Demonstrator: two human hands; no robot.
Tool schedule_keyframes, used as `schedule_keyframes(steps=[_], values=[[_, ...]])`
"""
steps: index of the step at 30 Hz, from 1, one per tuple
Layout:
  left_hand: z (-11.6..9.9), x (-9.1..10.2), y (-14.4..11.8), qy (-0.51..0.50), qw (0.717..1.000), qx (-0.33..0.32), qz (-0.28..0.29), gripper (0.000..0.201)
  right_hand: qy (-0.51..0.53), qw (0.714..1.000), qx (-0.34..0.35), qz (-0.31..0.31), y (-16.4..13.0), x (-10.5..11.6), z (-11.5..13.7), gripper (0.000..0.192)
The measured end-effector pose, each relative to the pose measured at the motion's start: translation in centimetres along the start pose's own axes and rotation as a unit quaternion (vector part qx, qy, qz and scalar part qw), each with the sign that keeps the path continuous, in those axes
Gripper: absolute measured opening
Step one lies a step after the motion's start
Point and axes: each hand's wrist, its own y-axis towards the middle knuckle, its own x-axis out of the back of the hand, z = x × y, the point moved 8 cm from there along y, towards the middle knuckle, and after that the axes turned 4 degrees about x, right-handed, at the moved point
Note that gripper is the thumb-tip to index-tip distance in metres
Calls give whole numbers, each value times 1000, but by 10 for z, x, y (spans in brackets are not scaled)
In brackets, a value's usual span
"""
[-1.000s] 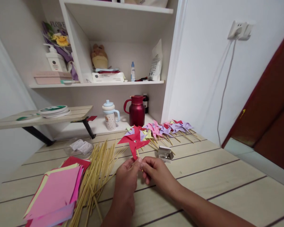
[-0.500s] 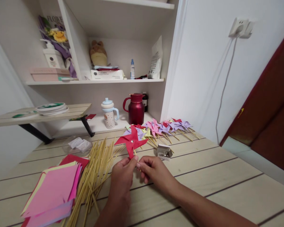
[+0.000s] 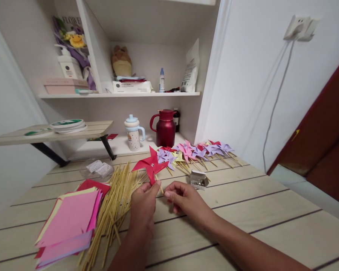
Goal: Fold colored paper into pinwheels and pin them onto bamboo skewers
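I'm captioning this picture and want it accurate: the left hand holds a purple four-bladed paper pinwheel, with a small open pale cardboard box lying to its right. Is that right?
Only the colour is wrong: the head view shows the left hand holding a red four-bladed paper pinwheel, with the small open pale cardboard box lying to its right.

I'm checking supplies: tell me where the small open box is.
The small open box sits right of centre in the head view, just beyond the right hand and near the lying pinwheels.
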Motion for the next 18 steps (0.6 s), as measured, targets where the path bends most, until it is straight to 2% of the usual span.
schedule_keyframes(steps=[7, 12, 15, 18], values=[[11, -10, 2, -3, 997, 44, 55, 42, 22, 1000, -2, -19, 5, -1, -9, 33], [15, -17, 4, -17, 993, 69, 95, 47, 34, 999, 17, -25, 5, -2, -6, 29], [12, -21, 3, -15, 991, 68, 111, 58, 36, 998, 7, -41, 5, 0, -3, 28], [3, -25, -1, -5, 992, 44, 121, 82, 28, 998, 2, -53, 5, 4, 3, 26]])
